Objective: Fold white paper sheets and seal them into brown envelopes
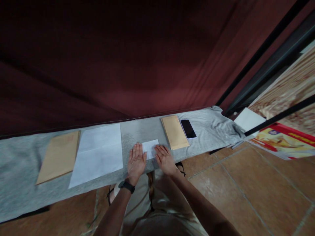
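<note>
At the nearest, we see light trousers (169, 193) and, on the left wrist, a dark watch (126, 186). A little farther, our left hand (136, 160) lies palm down at the left edge of a small white paper (149, 149); its fingers are straight and almost together, with the thumb apart. Our right hand (165, 159) rests on the right edge of this paper, its fingers close together and slightly bent; neither hand is clamped on it. The paper lies flat between them, on a grey cloth (137, 131). To the left, we find a large white sheet (100, 154), creased, and just beside it a brown envelope (59, 154). To the right are yellowish envelopes (175, 132), then a phone (188, 128). Behind everything hangs a dark red curtain (137, 72).
</note>
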Action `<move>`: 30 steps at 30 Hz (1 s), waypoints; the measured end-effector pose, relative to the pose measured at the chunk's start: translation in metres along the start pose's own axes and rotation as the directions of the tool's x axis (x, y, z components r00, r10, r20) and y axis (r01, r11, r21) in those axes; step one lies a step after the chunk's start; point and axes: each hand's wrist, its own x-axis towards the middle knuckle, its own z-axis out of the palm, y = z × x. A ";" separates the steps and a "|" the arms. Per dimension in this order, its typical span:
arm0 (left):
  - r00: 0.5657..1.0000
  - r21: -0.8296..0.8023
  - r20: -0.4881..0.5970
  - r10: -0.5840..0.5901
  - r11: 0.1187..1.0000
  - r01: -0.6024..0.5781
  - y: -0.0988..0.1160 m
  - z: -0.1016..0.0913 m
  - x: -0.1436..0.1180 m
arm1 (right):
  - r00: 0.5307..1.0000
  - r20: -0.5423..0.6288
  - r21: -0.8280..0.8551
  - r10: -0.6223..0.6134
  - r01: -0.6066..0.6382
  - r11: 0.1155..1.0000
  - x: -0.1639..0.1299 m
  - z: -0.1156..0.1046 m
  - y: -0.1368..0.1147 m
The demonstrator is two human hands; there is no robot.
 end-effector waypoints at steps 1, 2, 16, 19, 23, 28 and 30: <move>1.000 0.003 0.007 -0.003 1.000 0.003 0.001 0.000 0.000 | 0.999 0.019 0.016 -0.031 0.030 0.999 0.004 0.002 -0.003; 1.000 0.006 0.016 -0.007 1.000 0.007 0.001 -0.001 0.000 | 0.997 0.040 0.028 -0.058 0.057 0.998 0.008 0.004 -0.006; 0.995 -0.032 -0.021 -0.094 0.995 0.093 0.002 -0.002 -0.003 | 0.987 0.020 -0.094 0.161 -0.159 0.983 0.028 0.013 0.010; 0.993 -0.061 -0.045 -0.111 0.992 0.109 0.002 -0.003 -0.006 | 0.984 0.040 -0.090 0.173 -0.169 0.981 0.031 0.012 0.012; 0.988 -0.076 -0.073 -0.138 0.988 0.132 0.003 -0.007 -0.011 | 0.979 0.137 -0.065 0.149 -0.141 0.988 0.047 0.007 0.015; 0.987 -0.084 -0.070 -0.144 0.987 0.138 0.004 -0.012 -0.011 | 0.944 0.318 -0.065 0.089 -0.072 0.995 0.078 -0.010 0.017; 0.988 -0.077 -0.073 -0.133 0.989 0.128 0.004 -0.013 -0.010 | 0.918 0.381 -0.080 0.111 -0.087 0.993 0.090 -0.017 0.015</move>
